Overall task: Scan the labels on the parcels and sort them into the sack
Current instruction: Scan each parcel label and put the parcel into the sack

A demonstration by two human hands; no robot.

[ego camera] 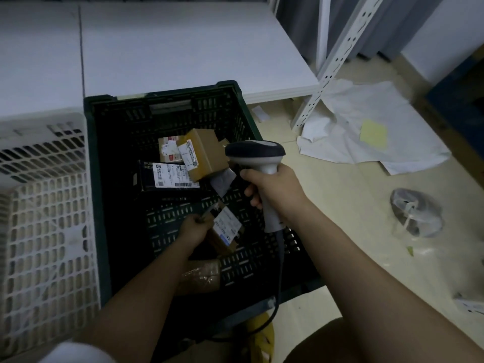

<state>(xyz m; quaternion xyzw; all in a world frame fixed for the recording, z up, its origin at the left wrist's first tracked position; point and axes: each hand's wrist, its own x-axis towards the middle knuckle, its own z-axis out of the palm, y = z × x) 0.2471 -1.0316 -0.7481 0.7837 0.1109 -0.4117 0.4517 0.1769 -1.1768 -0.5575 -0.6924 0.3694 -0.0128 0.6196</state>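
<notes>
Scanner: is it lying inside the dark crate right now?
No, the right hand grips the scanner by its handle and holds it above the dark crate.

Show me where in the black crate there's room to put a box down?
Bare floor of the black crate shows between the black parcel and the left hand. The back of the crate, around the brown box, is crowded. The left hand grips a labelled parcel; the right hand grips the scanner.
</notes>
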